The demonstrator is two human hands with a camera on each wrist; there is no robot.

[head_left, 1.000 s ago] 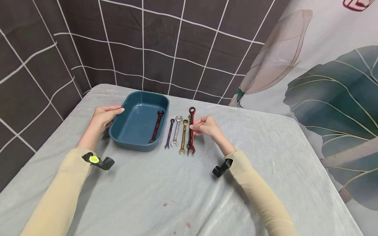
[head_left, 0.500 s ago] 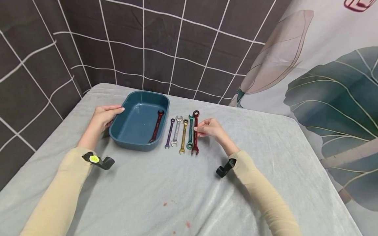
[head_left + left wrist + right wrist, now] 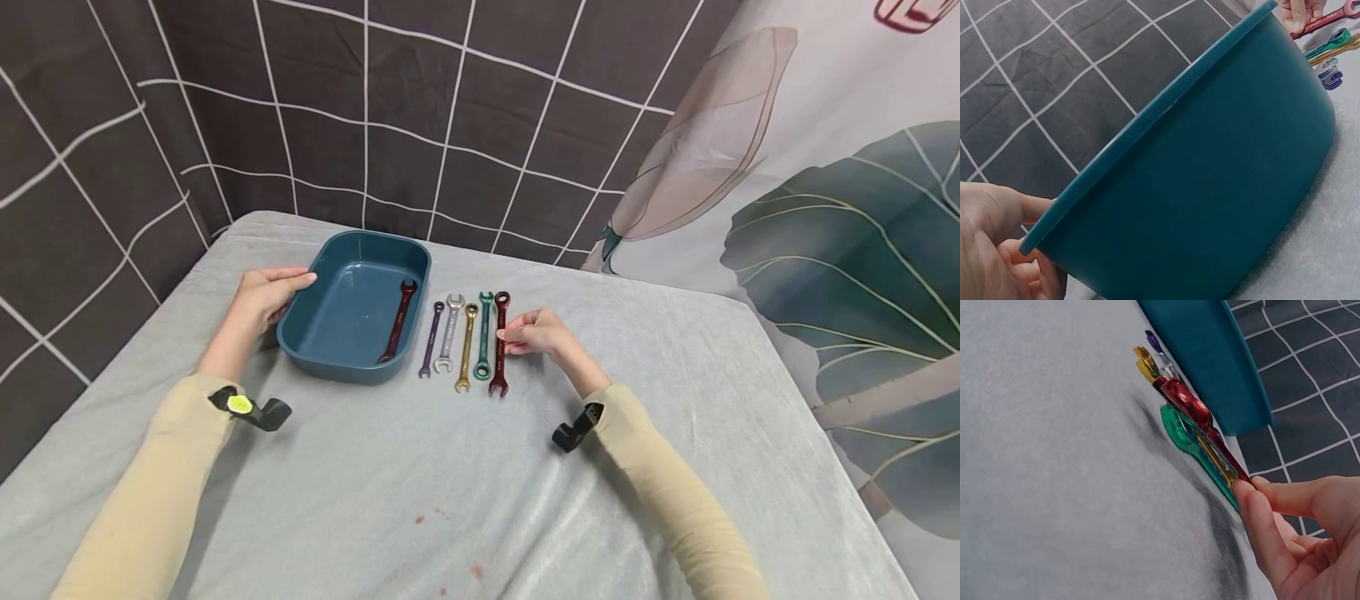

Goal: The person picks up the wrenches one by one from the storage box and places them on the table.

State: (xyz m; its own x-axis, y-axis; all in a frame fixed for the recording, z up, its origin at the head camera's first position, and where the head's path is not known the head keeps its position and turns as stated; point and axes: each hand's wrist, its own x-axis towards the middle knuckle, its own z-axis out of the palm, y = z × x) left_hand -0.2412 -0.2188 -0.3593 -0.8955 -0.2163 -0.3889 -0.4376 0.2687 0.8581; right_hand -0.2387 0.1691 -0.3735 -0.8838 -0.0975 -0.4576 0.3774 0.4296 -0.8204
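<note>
My left hand (image 3: 264,296) grips the left rim of a blue-green rectangular tub (image 3: 333,312); in the left wrist view the thumb and fingers pinch that rim. A dark red combination wrench (image 3: 398,321) lies inside along the tub's right wall. My right hand (image 3: 538,332) pinches another red combination wrench (image 3: 500,362) at mid-shaft, ring end away from me. In the right wrist view its end appears raised above the cloth. Left of it lie a green wrench (image 3: 485,333), a gold wrench (image 3: 467,348), a silver wrench (image 3: 448,335) and a purple wrench (image 3: 431,342), roughly parallel.
A pale grey cloth (image 3: 360,483) covers the table, with wrinkles and small reddish marks near the front. Behind and left hangs a dark curtain (image 3: 480,108) with a white grid. A leaf-patterned curtain (image 3: 840,250) hangs on the right.
My right hand has moved the red wrench right and slightly towards me, from over the green wrench to beside it, so the green one shows fully. My left hand and the tub stay put.
</note>
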